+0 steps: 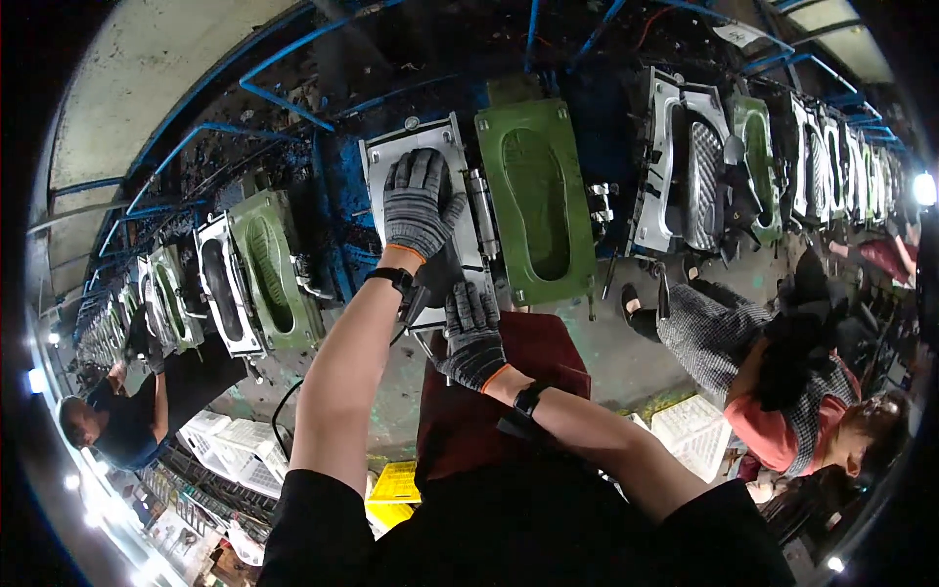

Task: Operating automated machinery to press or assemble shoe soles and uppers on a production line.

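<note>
My left hand [421,203], in a striped grey knit glove, lies flat with its fingers stretched over the far part of a silver shoe-sole mould [383,161]. Between my hands shows a dark, smooth piece [447,272] in the mould; its outline is mostly hidden by the gloves. My right hand [473,338], gloved the same way, rests on the near end of that piece with fingers extended and thumb apart. Hinged on the right is the green mould half [536,201], opened out, with a sole-shaped hollow.
More opened moulds stand in a line left [259,269] and right [685,166]. Blue tube frames [284,98] run behind. Co-workers are at the left [132,411] and right [773,382]. White crates [235,452] and a yellow crate [393,489] stand on the floor.
</note>
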### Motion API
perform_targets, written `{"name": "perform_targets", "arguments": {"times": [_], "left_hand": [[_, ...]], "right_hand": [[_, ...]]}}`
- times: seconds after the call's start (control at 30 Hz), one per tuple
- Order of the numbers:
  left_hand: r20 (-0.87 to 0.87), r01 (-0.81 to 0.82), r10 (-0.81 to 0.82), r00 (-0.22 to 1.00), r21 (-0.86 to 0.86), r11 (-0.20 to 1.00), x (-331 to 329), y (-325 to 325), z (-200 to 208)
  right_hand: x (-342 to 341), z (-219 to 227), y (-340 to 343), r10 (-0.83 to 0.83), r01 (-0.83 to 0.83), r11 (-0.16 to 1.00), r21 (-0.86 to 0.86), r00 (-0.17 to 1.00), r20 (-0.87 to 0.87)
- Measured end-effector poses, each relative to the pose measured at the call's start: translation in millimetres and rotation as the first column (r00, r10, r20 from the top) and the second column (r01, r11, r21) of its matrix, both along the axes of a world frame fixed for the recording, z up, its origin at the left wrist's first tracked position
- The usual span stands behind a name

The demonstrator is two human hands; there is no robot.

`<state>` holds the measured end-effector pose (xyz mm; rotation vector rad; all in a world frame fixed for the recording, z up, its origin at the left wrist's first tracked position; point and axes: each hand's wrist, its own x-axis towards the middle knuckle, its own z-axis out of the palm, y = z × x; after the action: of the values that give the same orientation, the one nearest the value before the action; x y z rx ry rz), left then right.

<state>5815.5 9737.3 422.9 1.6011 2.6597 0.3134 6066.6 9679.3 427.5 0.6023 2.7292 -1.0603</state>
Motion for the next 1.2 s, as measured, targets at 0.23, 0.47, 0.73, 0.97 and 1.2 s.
{"name": "perform_targets", "arguments": {"times": [0.23, 0.47, 0.73, 0.97, 1.2], "left_hand": [[-0.016, -0.027, 0.027, 1.0, -0.011, 1.0, 17, -22, 4], [0.189, -0.146, 0.1, 0.977, 0.244, 0.959, 14, 4, -1], [0.97, -0.73, -0.02, 0.243, 0.197, 0.654, -104, -137, -99], [0.863, -0.732, 0.446, -0.238, -0.461, 0.502, -55, -187, -190], [0.657, -0.868, 0.578, 0.484, 0.274, 0.415, -30, -130, -88]], "right_hand": [[-3, -12, -5, 0.098, -0.021, 0.968, -0.248, 0.949, 0.301], [72, -130, 4, -0.087, 0.137, 0.79, -0.598, 0.99, 0.112], [14, -12, -22, 0.065, -0.047, 0.997, -0.058, 0.925, 0.373], [35, -56, 15, 0.353, -0.342, 0.929, -0.138, 0.933, 0.066], [22, -18, 48, 0.419, -0.407, 0.89, -0.206, 0.908, 0.015]]}}
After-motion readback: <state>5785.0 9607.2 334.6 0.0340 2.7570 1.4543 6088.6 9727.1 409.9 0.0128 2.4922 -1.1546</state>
